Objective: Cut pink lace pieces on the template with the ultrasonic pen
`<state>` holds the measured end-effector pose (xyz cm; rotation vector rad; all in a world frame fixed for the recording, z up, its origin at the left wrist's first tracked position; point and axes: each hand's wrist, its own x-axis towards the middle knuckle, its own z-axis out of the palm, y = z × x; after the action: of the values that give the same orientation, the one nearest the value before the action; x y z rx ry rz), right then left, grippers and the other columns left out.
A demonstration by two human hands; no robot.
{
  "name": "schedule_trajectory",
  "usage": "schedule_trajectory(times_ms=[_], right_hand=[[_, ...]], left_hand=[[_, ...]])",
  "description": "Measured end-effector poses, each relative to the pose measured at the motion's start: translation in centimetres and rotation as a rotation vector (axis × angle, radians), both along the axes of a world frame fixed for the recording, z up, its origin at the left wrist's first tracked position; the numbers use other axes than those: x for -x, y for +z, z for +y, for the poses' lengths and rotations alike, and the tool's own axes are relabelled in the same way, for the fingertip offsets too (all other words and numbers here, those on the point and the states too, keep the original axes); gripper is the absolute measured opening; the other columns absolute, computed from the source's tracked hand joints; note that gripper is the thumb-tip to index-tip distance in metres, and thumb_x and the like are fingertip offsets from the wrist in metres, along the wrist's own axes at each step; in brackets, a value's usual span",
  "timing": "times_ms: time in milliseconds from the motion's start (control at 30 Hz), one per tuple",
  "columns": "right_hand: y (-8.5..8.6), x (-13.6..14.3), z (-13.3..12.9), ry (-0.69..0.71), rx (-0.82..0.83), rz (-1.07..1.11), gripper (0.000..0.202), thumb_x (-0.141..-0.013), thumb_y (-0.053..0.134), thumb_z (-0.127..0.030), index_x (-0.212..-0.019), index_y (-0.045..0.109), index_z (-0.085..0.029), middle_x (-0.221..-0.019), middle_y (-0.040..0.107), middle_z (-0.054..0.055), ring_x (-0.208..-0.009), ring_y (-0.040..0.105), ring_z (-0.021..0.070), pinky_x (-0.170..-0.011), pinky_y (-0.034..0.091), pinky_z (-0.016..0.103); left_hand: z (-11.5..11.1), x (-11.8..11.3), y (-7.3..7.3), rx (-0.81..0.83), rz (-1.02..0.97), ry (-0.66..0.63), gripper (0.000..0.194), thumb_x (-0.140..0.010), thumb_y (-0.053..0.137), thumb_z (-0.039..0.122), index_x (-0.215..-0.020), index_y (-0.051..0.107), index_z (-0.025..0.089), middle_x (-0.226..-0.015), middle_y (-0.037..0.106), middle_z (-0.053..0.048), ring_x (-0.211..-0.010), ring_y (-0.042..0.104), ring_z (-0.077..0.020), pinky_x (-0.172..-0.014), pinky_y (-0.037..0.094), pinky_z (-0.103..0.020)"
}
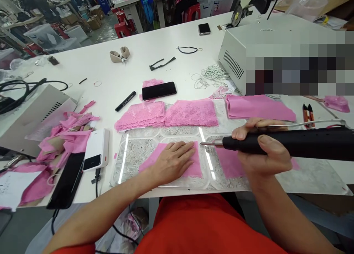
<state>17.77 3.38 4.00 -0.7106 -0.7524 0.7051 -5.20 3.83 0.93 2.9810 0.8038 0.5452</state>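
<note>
My left hand [174,160] lies flat, fingers stretched out, on a pink fabric piece [155,156] over a clear template [159,137] with rounded frames. My right hand [264,150] is wrapped around a thick black handheld tool [306,143] with a pointed metal tip. The tip points left, near the right edge of the fabric under my left hand; whether it touches anything I cannot tell. A thin metal rod [298,124] runs above the tool by my right fingers. Below the tool, another pink fabric piece [228,163] is partly hidden by my right hand.
Behind the template lie pink lace pieces [190,113], a folded pink stack [260,108] and a black phone [159,91]. A grey box [235,62] stands at right. On the left are pink scraps [74,136], a white power bank [96,147] and a dark phone [66,182].
</note>
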Motion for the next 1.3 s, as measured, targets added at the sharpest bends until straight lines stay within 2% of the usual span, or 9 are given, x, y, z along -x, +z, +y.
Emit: schedule_trajectory(times_ms=[400,733,933,1300], right_hand=[[0.12,0.61,0.24,-0.011,0.012,-0.007,0.017,-0.063,0.064,-0.027,-0.078,0.07,-0.026,-0.08,0.06,0.001,-0.05,0.053,0.0133,-0.05,0.049,0.036],[-0.14,0.8,0.54,0.027,-0.034,-0.045,0.017,-0.065,0.066,-0.027,-0.08,0.071,-0.026,-0.08,0.062,0.002,-0.051,0.056,0.0146,-0.05,0.049,0.037],[0.07,0.49,0.41,0.002,-0.034,-0.098,0.015,-0.067,0.069,-0.031,-0.082,0.069,-0.027,-0.08,0.058,0.002,-0.051,0.055,0.0151,-0.05,0.048,0.037],[0.09,0.79,0.62,0.048,-0.073,-0.087,0.016,-0.066,0.068,-0.027,-0.081,0.07,-0.024,-0.079,0.063,0.002,-0.05,0.056,0.0138,-0.048,0.05,0.035]], left_hand=[[0.18,-0.14,0.38,-0.01,0.047,-0.02,0.035,-0.106,0.039,0.029,-0.127,0.061,0.013,-0.135,0.064,-0.011,-0.113,0.059,-0.0238,-0.087,0.049,-0.038],[0.38,-0.25,0.54,0.025,0.032,-0.041,0.03,-0.104,0.042,0.028,-0.124,0.062,0.016,-0.134,0.064,-0.01,-0.117,0.057,-0.024,-0.099,0.043,-0.043],[0.37,-0.17,0.3,0.024,0.007,-0.046,0.031,-0.104,0.042,0.027,-0.125,0.062,0.016,-0.133,0.065,-0.009,-0.116,0.058,-0.0248,-0.1,0.042,-0.043],[0.43,-0.11,0.09,0.035,0.028,-0.043,0.031,-0.104,0.042,0.028,-0.126,0.061,0.016,-0.135,0.063,-0.009,-0.118,0.057,-0.0243,-0.101,0.043,-0.044]])
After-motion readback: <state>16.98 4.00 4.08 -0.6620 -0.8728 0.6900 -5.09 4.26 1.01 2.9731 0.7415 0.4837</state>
